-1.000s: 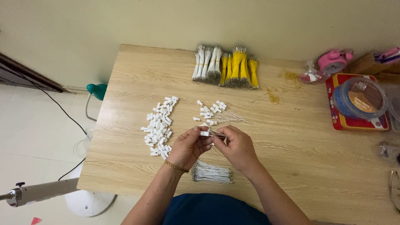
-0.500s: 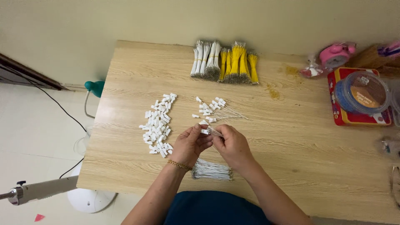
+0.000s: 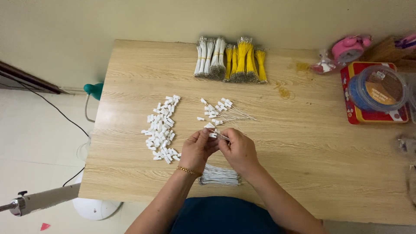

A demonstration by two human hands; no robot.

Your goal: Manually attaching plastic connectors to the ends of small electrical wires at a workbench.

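A pale wooden surface [image 3: 303, 173] carries everything. At its far edge lie bundles of white wires [image 3: 209, 58] and yellow wires [image 3: 245, 60], long axes running away from the person. Left of centre sits a heap of loose white connectors [image 3: 161, 129]; to its right, a smaller group of finished pieces [image 3: 219, 112], plugs to the left and thin leads trailing right. By that measure only a small share seems done, with most connectors left. Just before the body lies a flat bundle of white leads [image 3: 220, 175], long axis left to right. The left hand [image 3: 197, 149] and right hand [image 3: 238, 149] meet, fingers pinched shut on one small connector with a wire [image 3: 215, 135], its lead slanting down to the right
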